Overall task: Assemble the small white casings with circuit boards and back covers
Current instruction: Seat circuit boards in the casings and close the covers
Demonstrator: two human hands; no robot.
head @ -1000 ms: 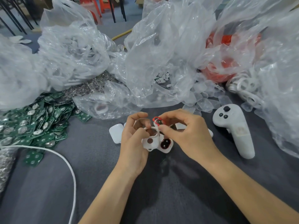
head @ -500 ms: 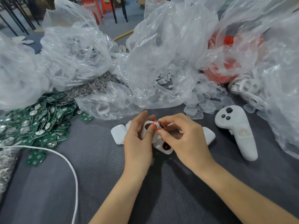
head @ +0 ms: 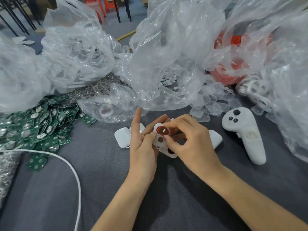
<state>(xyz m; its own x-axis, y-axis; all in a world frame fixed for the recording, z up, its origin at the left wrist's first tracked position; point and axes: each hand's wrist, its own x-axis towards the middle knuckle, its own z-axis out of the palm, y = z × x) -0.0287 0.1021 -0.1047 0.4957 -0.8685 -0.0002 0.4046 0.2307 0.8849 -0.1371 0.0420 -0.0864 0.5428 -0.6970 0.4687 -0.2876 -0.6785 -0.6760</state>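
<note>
L hand: cradles white casing from its 9 o'clock side; thumb on the face, index finger sticking up free.
R hand: narrow pinch, thumb + index, on red ring at casing's top opening.
Casing pos: centre of view, raised off grey table, between both hands.
Key relation: I read casing's long axis as running 12–6; ring sits at its 12 end, R fingertips right on it, so R hand is nearer for the press.
Seating: can't tell if ring is fully home, fingers cover part of the rim.
Supplies: green boards at 9 o'clock; back covers just behind L hand.
</note>
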